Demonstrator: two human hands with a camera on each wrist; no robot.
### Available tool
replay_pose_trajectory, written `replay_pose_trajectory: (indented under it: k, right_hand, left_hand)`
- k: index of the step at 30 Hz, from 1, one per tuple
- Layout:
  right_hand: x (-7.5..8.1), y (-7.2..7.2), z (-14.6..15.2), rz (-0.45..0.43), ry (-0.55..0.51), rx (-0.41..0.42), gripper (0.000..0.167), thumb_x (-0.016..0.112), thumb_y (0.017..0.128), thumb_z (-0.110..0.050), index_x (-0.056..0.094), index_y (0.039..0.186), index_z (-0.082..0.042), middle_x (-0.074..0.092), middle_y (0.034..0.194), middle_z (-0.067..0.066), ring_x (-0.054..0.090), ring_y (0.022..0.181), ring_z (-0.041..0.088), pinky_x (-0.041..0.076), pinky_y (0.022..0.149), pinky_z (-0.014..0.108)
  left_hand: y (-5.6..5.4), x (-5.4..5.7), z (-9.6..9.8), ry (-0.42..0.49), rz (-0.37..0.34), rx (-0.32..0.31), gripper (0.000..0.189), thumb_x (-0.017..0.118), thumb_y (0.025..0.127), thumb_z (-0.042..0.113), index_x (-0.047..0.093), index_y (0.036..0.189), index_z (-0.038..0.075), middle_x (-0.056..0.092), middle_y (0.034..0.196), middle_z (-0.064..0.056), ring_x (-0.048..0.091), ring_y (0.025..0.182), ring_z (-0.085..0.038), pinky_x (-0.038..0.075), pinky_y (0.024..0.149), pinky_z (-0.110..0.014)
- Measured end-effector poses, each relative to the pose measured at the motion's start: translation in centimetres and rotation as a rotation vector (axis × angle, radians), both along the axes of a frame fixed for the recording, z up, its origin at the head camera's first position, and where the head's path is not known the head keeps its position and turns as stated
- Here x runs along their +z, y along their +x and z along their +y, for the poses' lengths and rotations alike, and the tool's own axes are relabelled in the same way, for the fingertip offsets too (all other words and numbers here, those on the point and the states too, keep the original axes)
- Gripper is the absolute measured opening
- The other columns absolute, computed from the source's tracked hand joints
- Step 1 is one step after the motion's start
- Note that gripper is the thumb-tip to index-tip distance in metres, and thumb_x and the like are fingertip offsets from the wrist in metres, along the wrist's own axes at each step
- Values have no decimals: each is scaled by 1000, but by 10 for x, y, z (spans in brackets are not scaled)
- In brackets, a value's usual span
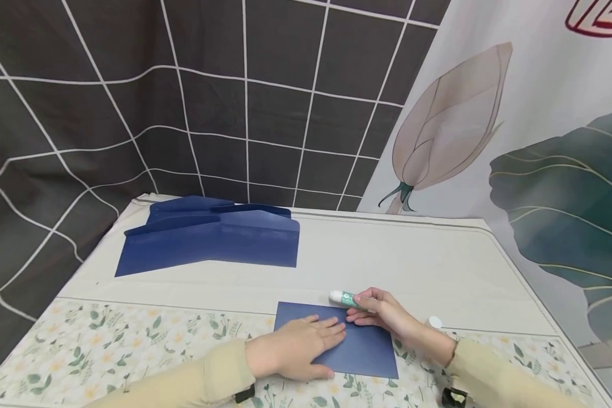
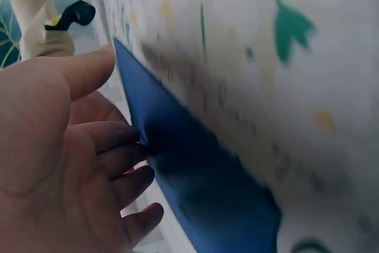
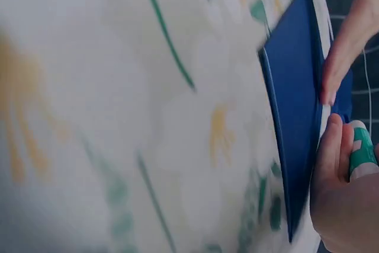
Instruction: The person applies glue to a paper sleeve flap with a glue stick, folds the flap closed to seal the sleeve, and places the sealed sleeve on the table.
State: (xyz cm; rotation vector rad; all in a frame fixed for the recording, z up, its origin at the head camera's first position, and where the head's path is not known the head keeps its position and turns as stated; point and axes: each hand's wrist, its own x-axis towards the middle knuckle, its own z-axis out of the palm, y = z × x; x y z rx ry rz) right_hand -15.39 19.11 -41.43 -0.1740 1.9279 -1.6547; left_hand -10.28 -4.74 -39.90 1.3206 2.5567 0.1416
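A blue paper piece that looks like an envelope [image 1: 362,354] lies flat on the table in front of me. My left hand [image 1: 306,345] rests on its left part with fingers straight; in the left wrist view its fingertips [image 2: 137,183] are at the blue sheet [image 2: 195,176]. Between thumb and fingers, my right hand [image 1: 387,314] holds a green and white glue stick [image 1: 344,298] over the upper right part of the envelope. The right wrist view also has this glue stick [image 3: 362,151]. Whether its tip is bare I cannot tell.
Several blue envelope-like papers [image 1: 255,243] with raised flaps lie overlapping at the table's back left. A small white round piece [image 1: 435,322] sits beside my right wrist. The table [image 1: 387,255] has a floral front section; a dark gridded curtain [image 1: 280,113] hangs behind.
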Motion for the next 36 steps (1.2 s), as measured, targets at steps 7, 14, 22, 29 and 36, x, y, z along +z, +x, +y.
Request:
replay_pose_trajectory:
  k: [7,14,22,29,36]
  right_hand:
    - [-6,7,-5,7,7,-8,39,50,99,-27,41,115,7,68,98,8,71,93,14,55,85,24]
    - [-4,10,-7,73,74,10,43,51,99,-31,41,117,7,69,102,11,70,98,18,55,86,23]
    - [-8,11,-4,99,74,25,39,51,99,-28,42,115,7,70,101,11,70,95,16,55,84,23]
    - [-7,11,3,108,84,11,35,51,99,-25,44,111,7,71,98,16,71,89,15,57,80,26]
    - [-6,11,5,104,91,0,34,52,99,-24,44,110,7,72,96,14,72,87,15,57,79,25]
  left_hand:
    - [5,-3,9,-33,27,-26,70,49,94,56,36,149,16,31,156,3,26,146,-11,30,116,-36]
    - [1,-1,12,4,47,-40,72,52,90,58,43,145,12,39,153,-1,33,143,-14,33,114,-37]
    - [3,-9,4,-29,12,-41,78,50,89,63,33,151,18,27,158,5,22,147,-9,29,117,-40]
    - [3,-10,-17,11,-73,6,74,50,91,60,30,152,23,26,158,10,21,147,-10,28,117,-43]
    - [-1,-5,-32,70,-128,79,68,53,92,55,37,149,22,35,154,8,30,145,-14,30,115,-44]
